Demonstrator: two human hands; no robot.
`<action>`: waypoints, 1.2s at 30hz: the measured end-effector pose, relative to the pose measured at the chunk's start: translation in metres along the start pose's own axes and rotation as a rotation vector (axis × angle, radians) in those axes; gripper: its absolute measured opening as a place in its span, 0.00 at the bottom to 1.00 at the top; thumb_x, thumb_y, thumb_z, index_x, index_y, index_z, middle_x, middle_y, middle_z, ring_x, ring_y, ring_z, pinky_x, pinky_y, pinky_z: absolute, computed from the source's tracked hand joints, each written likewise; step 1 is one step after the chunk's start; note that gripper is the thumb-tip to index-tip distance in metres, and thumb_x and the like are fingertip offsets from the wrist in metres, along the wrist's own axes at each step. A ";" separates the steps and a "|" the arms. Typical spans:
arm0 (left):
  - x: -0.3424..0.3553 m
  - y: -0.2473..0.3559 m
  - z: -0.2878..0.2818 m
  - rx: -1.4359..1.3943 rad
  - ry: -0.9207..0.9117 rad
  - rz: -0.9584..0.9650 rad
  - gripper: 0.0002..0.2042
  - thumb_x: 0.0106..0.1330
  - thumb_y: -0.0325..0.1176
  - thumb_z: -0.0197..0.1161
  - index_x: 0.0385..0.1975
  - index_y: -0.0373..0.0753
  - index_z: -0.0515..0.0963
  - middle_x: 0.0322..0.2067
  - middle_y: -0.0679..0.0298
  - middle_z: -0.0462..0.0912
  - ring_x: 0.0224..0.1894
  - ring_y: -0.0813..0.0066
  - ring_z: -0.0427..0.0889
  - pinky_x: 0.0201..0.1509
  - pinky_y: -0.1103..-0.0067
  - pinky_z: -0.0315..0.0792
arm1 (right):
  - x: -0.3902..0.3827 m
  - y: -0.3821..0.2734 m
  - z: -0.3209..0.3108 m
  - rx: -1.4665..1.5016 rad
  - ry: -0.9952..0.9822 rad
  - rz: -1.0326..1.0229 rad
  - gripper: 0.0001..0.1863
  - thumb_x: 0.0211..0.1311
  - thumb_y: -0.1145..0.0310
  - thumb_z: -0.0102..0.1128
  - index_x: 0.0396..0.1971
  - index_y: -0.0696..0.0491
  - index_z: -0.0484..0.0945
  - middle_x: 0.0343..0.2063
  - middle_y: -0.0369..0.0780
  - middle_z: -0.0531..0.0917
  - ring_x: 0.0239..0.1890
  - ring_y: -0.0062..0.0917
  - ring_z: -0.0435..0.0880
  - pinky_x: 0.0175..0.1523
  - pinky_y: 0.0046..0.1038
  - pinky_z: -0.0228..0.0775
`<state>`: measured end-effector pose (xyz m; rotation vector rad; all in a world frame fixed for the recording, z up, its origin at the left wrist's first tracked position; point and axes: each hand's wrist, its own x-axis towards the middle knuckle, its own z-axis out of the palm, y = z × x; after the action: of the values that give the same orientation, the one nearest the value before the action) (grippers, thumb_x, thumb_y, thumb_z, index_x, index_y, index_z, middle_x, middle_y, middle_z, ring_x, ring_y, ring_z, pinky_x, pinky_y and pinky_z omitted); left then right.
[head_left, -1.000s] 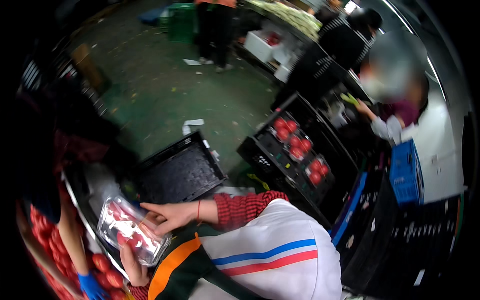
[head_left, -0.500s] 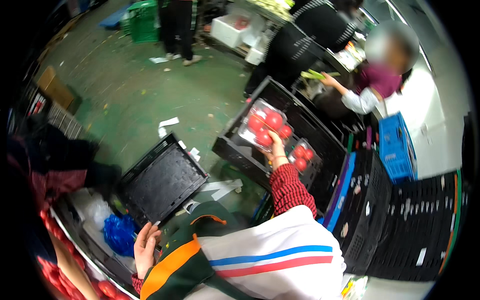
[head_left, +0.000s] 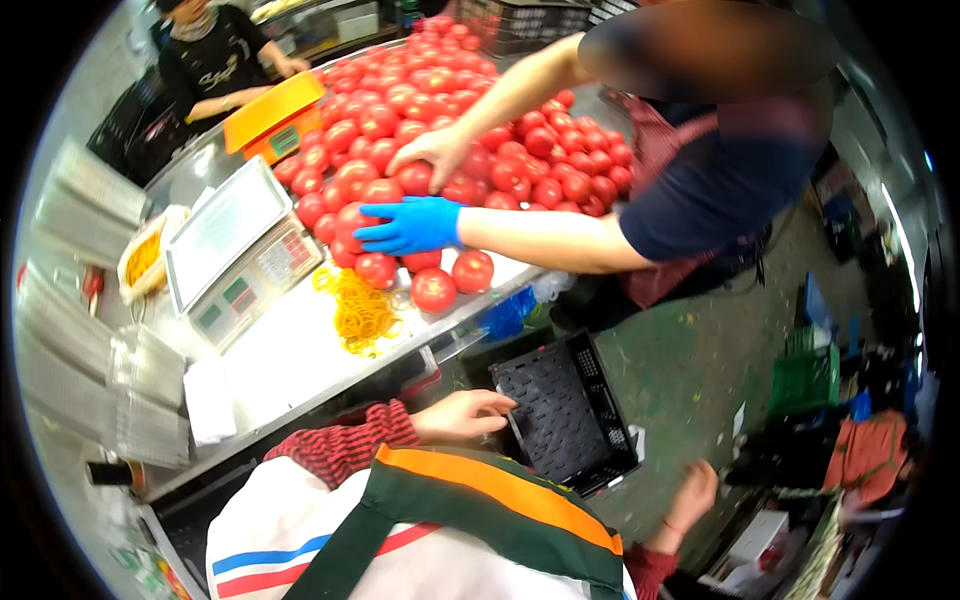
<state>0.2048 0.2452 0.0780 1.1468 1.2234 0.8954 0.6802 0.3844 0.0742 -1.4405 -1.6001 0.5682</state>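
My left hand [head_left: 463, 416] reaches out over the near side of the table, palm down. Its fingers are stretched and hold nothing; the tips come close to the rim of a black plastic crate [head_left: 550, 408] standing low by the table. Off to the right, my right hand [head_left: 692, 497] hangs over the floor, slightly blurred, with its fingers loosely bent and no object visible in it. Ahead on the table [head_left: 285, 365] lies a big heap of red tomatoes [head_left: 378, 120]. A pile of yellow rubber bands [head_left: 362, 312] sits at its near edge.
A co-worker's blue-gloved hand [head_left: 410, 227] and bare hand rest on the tomatoes. A weighing scale [head_left: 240, 255], an orange scale [head_left: 272, 115] and stacked clear plastic boxes [head_left: 148, 385] stand leftward. Another person is at the far left. A green crate [head_left: 806, 380] stands on the floor.
My view has swung left from the stacked crates to the tomato table. The clear tomato pack in my right hand is gone from it; that hand now hangs at the right.
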 end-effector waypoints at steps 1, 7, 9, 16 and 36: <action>-0.016 -0.003 -0.021 0.004 0.082 -0.003 0.20 0.70 0.34 0.58 0.60 0.34 0.70 0.49 0.57 0.81 0.52 0.72 0.79 0.58 0.76 0.72 | 0.016 -0.043 0.071 0.042 -0.218 -0.107 0.09 0.64 0.74 0.56 0.41 0.61 0.80 0.37 0.41 0.84 0.41 0.26 0.83 0.50 0.29 0.75; -0.093 -0.018 -0.091 -0.169 0.639 0.059 0.16 0.69 0.30 0.58 0.54 0.32 0.74 0.46 0.59 0.82 0.49 0.74 0.80 0.55 0.77 0.73 | -0.023 -0.318 0.362 0.255 -0.877 -1.063 0.24 0.51 0.77 0.63 0.51 0.55 0.75 0.51 0.47 0.77 0.54 0.42 0.76 0.58 0.38 0.70; -0.118 -0.024 -0.113 -0.122 0.784 0.095 0.15 0.69 0.27 0.57 0.53 0.30 0.74 0.45 0.60 0.83 0.47 0.76 0.80 0.54 0.79 0.73 | -0.040 -0.380 0.424 0.169 -0.759 -1.253 0.29 0.49 0.71 0.67 0.55 0.54 0.72 0.57 0.48 0.71 0.60 0.43 0.70 0.62 0.41 0.64; -0.179 -0.053 -0.157 -0.304 0.931 0.029 0.14 0.68 0.26 0.58 0.51 0.30 0.75 0.45 0.60 0.82 0.49 0.74 0.80 0.54 0.79 0.73 | -0.040 -0.414 0.552 -0.637 -0.783 -1.241 0.37 0.44 0.63 0.70 0.59 0.47 0.70 0.59 0.44 0.69 0.61 0.39 0.67 0.58 0.45 0.67; -0.231 -0.025 -0.341 -0.670 1.412 0.354 0.26 0.68 0.49 0.57 0.60 0.39 0.69 0.51 0.57 0.77 0.51 0.65 0.79 0.52 0.69 0.76 | 0.027 -0.424 0.592 0.088 -0.725 -1.143 0.29 0.51 0.63 0.69 0.54 0.54 0.72 0.50 0.48 0.75 0.52 0.43 0.75 0.54 0.41 0.71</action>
<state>-0.1698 0.0753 0.1174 0.0222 1.5412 2.3627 -0.0439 0.4449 0.1256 -0.0443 -2.5503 0.4461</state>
